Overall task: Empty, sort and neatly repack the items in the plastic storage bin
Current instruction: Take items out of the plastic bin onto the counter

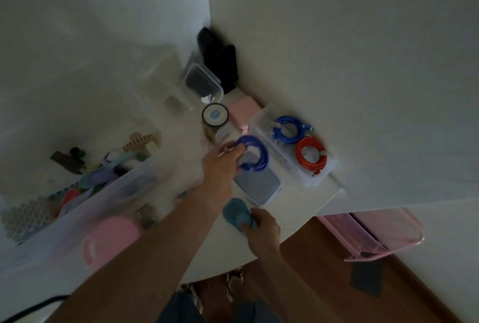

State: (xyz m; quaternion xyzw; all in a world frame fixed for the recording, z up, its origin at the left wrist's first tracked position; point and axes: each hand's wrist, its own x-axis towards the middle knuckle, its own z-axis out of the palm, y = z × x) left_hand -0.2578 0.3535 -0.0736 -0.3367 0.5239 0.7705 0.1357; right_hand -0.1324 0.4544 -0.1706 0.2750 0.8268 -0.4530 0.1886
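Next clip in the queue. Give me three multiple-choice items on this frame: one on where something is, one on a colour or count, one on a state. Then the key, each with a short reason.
1. Where does the red coiled cable lie?
A. In the small clear tray by the wall
B. In the large storage bin
C. On the floor

2. How many blue coiled cables show?
A. One
B. Two
C. Four

3. What is the left hand doing?
A. Resting flat on the table
B. Holding a blue coiled cable
C. Gripping the jar's lid

Key:
1 A, the red coil sits in the tray next to another blue coiled cable.
2 B, one blue coil lies in the tray and one is in the left hand.
3 B, the fingers curl round the coil above a flat lidded box, while the right hand grips a teal cloth item.
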